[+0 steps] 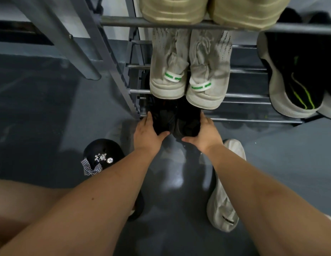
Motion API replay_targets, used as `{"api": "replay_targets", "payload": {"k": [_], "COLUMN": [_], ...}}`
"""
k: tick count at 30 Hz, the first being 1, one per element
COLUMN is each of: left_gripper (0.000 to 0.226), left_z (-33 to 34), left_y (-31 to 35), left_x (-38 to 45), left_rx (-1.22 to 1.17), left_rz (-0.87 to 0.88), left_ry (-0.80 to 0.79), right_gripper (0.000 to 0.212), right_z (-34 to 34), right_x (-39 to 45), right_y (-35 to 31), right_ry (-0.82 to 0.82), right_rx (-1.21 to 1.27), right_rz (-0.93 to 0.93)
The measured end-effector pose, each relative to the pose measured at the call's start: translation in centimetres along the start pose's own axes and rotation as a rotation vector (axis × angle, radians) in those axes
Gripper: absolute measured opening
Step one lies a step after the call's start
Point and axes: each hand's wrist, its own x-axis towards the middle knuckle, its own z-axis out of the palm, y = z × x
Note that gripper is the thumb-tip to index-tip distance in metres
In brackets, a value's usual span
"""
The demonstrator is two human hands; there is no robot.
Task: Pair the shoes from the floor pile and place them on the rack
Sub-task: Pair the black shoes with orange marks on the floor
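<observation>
The metal shoe rack [244, 97] carries grey sneakers [188, 71], beige shoes [207, 10], black-green sneakers [294, 74] and black shoes [175, 121]. On the grey floor [50, 117] lie a white shoe [223, 206] and a decorated black shoe [102, 154].

Both bare forearms stretched forward and downward from the lower corners, converging toward the centre. Left hand [149, 131] turned palm inward, fingers running straight ahead along the outer side of what it holds, thumb hooked across the near end. Right hand [203, 134] mirroring it, fingers extended forward along the opposite outer side, thumb angled inward at the near end. Thumb tips pointing toward each other, close but apart. Wrists level, nearly parallel. A bare knee or thigh at lower left, blurred.
</observation>
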Motion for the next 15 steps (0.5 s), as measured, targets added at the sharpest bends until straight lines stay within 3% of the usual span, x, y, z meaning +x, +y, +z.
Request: {"api": "replay_targets", "payload": {"k": [8,11,15], "left_gripper": [0.082,0.079,0.078], "left_z": [0.3,0.4,0.5], "left_y": [0.3,0.7,1.1], "left_x": [1.6,2.1,2.6], "left_rx": [-0.016,-0.006,0.005], "left_rz": [0.032,0.057,0.031], "left_ry": [0.027,0.045,0.024], "right_gripper": [0.077,0.056,0.053], "right_z": [-0.2,-0.4,-1.0], "right_x": [0.9,1.2,2.1], "right_y": [-0.1,-0.3,-0.7], "right_ry": [0.081,0.211,0.178], "right_rx": [0.035,0.081,0.032], "right_rz": [-0.047,-0.053,-0.022]}}
